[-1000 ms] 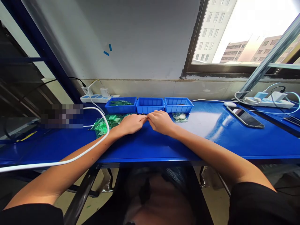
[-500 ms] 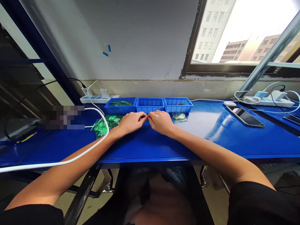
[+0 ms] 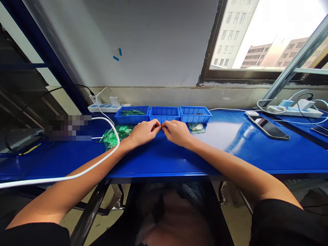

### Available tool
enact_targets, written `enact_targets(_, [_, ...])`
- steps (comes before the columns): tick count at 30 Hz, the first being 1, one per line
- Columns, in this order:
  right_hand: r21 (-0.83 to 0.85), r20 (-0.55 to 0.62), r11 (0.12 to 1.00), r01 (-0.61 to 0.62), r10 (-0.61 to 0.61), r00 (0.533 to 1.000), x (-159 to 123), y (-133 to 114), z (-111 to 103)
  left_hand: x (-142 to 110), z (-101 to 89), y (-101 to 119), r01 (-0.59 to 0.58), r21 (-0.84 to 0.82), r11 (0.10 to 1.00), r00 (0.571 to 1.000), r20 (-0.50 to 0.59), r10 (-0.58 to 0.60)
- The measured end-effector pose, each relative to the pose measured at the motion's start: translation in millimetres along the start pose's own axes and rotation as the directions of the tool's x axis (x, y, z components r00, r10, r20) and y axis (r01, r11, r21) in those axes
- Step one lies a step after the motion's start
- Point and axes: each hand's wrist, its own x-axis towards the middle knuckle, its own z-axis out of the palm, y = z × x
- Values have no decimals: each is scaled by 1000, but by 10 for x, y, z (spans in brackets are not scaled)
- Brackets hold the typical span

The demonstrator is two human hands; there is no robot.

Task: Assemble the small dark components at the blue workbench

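My left hand (image 3: 143, 133) and my right hand (image 3: 176, 132) meet fingertip to fingertip on the blue bench (image 3: 230, 147), just in front of the middle blue bin (image 3: 164, 114). Between the fingertips both hands pinch a tiny dark part (image 3: 161, 127); it is too small to identify. A pile of green bags (image 3: 115, 135) lies left of my left hand. One small green bag (image 3: 196, 127) lies right of my right hand.
Three blue bins stand in a row at the back; the left bin (image 3: 132, 114) holds green pieces, the right bin (image 3: 195, 114) a few dark bits. A white cable (image 3: 84, 171) crosses my left arm. A phone (image 3: 268, 127) and power strips (image 3: 292, 110) lie right.
Both hands have shifted slightly away from me toward the middle bin, still joined at the fingertips on the small part.
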Motion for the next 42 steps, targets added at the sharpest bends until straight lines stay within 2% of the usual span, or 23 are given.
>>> enact_targets(4, [9,-27,1000,17,-17,999,-6,2,-7,-5,-14,24,38,37,999,999,30,-40])
enact_targets(11, [-7,3,1000,6,-6,1000,2,9,13,-7,-13,24,-2,12,1000,997,80,1])
enact_targets(22, [-56,55,998,-11,14,998,9,-1,-1,-11,17,8,-30,3,1000,998,48,29])
enact_targets(29, [0,55,1000,2,-2,998,-1,-5,-17,-6,1,19,12,56,998,997,80,-16])
enact_targets(37, [7,27,1000,22,-22,999,1,13,-19,-7,19,-8,-30,42,999,994,109,25])
enact_targets(42, [4,35,999,39,-39,999,2,33,-27,-15,9,19,-13,39,999,993,116,8])
